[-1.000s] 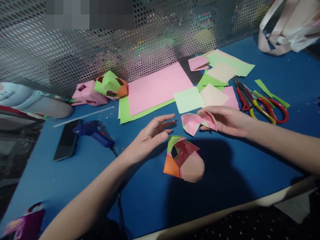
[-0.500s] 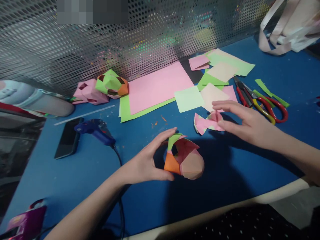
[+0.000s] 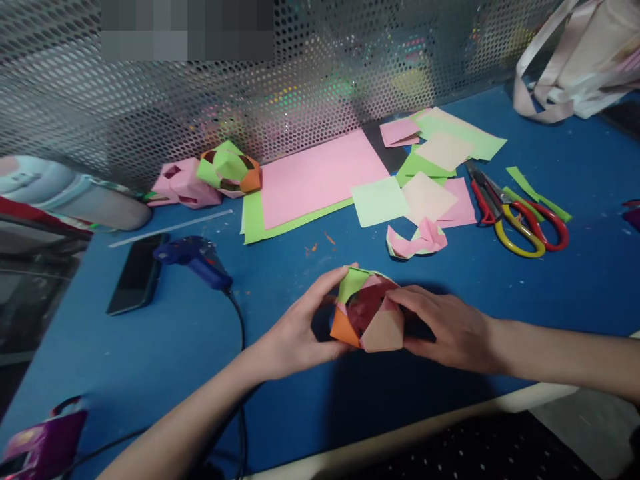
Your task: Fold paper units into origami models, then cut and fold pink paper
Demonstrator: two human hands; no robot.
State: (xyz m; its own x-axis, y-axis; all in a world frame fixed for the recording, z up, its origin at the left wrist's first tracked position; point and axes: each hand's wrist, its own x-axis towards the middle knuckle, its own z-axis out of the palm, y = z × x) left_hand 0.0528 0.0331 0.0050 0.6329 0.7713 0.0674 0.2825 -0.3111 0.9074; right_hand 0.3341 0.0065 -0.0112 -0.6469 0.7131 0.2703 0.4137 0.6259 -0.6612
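Between my two hands is a folded paper ball (image 3: 383,331), with green, orange, pink and peach panels and an opening at its top. My left hand (image 3: 295,323) grips its left side, thumb low and fingers at the green panel. On the right, my right hand (image 3: 447,328) holds the peach panel, fingertips at the opening's rim and thumb lower down. Just beyond them a folded pink paper piece (image 3: 417,241) with pale green edges lies on the blue table (image 3: 280,413).
Paper sheets (image 3: 320,180) and squares lie behind, with scissors (image 3: 525,230) at right. A blue glue gun (image 3: 197,260), its cord, and a phone (image 3: 137,273) lie left. Two finished-looking paper balls (image 3: 230,167) stand against the perforated metal screen (image 3: 300,80). A tumbler (image 3: 95,200) lies far left.
My right hand has let go of the pink folded piece, leaving it on the table, and moved down-left onto the paper ball. My left hand keeps its hold on the ball.
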